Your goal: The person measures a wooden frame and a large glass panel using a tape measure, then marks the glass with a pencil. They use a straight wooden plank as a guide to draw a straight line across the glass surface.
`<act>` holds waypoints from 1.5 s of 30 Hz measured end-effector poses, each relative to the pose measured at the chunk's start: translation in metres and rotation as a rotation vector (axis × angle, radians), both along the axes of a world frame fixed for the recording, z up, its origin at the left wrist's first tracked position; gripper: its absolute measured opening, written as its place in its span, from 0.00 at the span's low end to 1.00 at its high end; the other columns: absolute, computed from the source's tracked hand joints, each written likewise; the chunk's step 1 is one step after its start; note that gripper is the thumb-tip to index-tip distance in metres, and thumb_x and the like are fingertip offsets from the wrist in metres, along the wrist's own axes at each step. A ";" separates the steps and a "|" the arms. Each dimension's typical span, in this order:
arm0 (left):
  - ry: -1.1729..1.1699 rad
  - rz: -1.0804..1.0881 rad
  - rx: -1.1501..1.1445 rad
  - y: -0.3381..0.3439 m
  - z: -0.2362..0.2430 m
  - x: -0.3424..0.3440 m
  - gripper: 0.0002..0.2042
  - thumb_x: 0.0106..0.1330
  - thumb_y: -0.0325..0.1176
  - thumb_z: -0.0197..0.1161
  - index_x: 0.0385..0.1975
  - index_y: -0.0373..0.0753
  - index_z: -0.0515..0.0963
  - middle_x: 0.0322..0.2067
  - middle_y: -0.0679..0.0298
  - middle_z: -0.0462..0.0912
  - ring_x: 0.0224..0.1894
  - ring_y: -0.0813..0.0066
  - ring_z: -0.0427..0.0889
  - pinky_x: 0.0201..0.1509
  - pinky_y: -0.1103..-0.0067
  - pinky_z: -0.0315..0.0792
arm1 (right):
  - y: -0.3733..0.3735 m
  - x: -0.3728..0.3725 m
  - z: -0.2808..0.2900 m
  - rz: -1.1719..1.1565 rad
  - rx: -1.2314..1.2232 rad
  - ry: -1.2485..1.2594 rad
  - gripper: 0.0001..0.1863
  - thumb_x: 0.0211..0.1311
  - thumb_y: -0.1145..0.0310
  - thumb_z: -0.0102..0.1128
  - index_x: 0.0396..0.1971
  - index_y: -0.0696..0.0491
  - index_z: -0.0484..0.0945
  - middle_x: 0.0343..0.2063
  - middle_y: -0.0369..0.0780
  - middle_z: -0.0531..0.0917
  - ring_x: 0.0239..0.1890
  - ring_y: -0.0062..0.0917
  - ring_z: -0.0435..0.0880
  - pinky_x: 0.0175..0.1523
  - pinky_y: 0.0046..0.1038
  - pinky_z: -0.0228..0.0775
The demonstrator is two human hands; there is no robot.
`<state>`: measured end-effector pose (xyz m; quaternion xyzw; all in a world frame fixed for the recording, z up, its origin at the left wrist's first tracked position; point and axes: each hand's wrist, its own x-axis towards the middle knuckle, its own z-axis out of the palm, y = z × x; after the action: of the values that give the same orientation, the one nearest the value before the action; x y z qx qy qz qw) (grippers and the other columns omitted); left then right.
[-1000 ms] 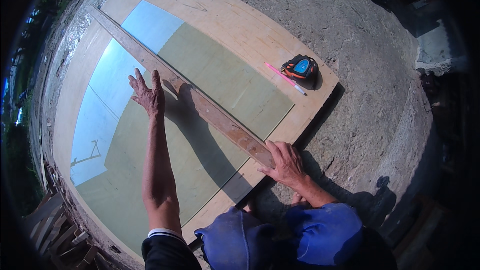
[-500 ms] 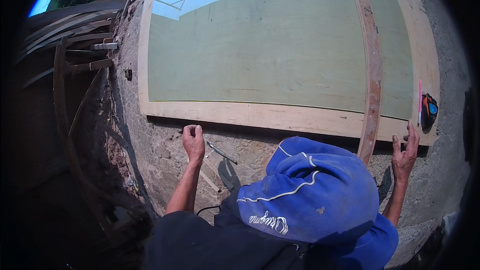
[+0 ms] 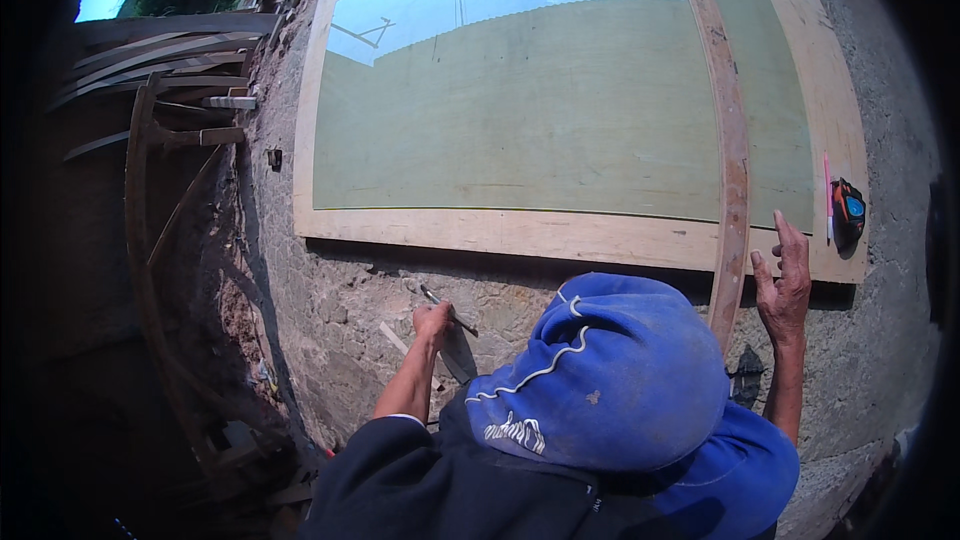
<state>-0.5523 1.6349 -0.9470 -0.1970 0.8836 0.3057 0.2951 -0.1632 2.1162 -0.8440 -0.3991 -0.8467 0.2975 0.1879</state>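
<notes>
- While the head view looks down, the left hand's grip is clenched around a slim tool, low over the ground!
- Right hand: empty, fingers parted, beside the wooden bar.
- Bar already laid across the glassy sheet; no fresh mark visible; tape measure lies unused.

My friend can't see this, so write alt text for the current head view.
A person's left hand is at a slim dark tool, with rough ground around; the open right hand is beside a long wooden strip across a glossy sheet on a pale board. A pink-and-white pen and black-and-orange tape measure lie near the board's right edge.
</notes>
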 end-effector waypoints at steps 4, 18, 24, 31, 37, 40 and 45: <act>0.058 0.053 0.455 0.063 0.057 0.000 0.12 0.67 0.40 0.68 0.34 0.40 0.75 0.27 0.63 0.83 0.22 0.77 0.83 0.17 0.86 0.67 | -0.016 0.002 0.021 0.022 -0.006 0.111 0.26 0.62 0.73 0.65 0.62 0.53 0.74 0.51 0.46 0.79 0.46 0.35 0.81 0.48 0.33 0.76; -0.766 -0.877 1.453 0.494 0.164 0.155 0.13 0.73 0.36 0.62 0.51 0.36 0.79 0.38 0.64 0.86 0.39 0.77 0.84 0.37 0.81 0.77 | 0.003 0.018 0.079 -0.097 0.361 0.392 0.18 0.55 0.83 0.65 0.46 0.54 0.80 0.37 0.43 0.82 0.39 0.38 0.84 0.44 0.34 0.78; -1.079 -0.897 1.375 0.529 0.166 0.208 0.14 0.74 0.40 0.60 0.52 0.39 0.77 0.41 0.66 0.83 0.41 0.76 0.80 0.40 0.77 0.74 | 0.008 0.045 0.094 -0.242 0.402 0.436 0.20 0.56 0.77 0.69 0.50 0.52 0.77 0.37 0.41 0.83 0.38 0.35 0.84 0.42 0.34 0.77; -1.253 -0.830 1.304 0.533 0.181 0.228 0.17 0.73 0.44 0.62 0.53 0.40 0.79 0.37 0.68 0.83 0.38 0.77 0.80 0.37 0.79 0.72 | 0.023 0.050 0.130 -0.364 0.469 0.423 0.10 0.64 0.74 0.67 0.44 0.55 0.78 0.35 0.40 0.83 0.35 0.24 0.84 0.39 0.26 0.76; 0.047 -1.555 1.246 0.508 0.207 0.227 0.11 0.65 0.36 0.70 0.43 0.39 0.84 0.29 0.65 0.83 0.29 0.74 0.81 0.32 0.78 0.72 | 0.043 0.064 0.187 -0.402 0.249 0.344 0.06 0.68 0.70 0.62 0.38 0.58 0.79 0.28 0.40 0.83 0.31 0.22 0.83 0.36 0.28 0.75; 0.785 -1.558 1.327 0.510 0.216 0.229 0.13 0.57 0.33 0.74 0.42 0.42 0.84 0.30 0.63 0.83 0.35 0.67 0.81 0.41 0.73 0.72 | 0.042 0.064 0.203 -0.386 0.070 0.346 0.08 0.68 0.69 0.64 0.38 0.58 0.80 0.29 0.39 0.84 0.33 0.17 0.82 0.37 0.26 0.75; 0.860 -1.687 1.312 0.515 0.217 0.226 0.14 0.54 0.32 0.76 0.41 0.43 0.84 0.32 0.65 0.85 0.36 0.65 0.80 0.45 0.70 0.70 | 0.039 0.050 0.194 -0.367 -0.144 0.464 0.09 0.69 0.67 0.64 0.40 0.58 0.81 0.30 0.34 0.84 0.34 0.13 0.79 0.39 0.22 0.74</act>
<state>-0.3264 2.1498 -0.7303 0.7687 0.4327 0.4539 0.1256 -0.1134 2.1556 -0.6497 -0.4791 -0.6716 0.4011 0.3982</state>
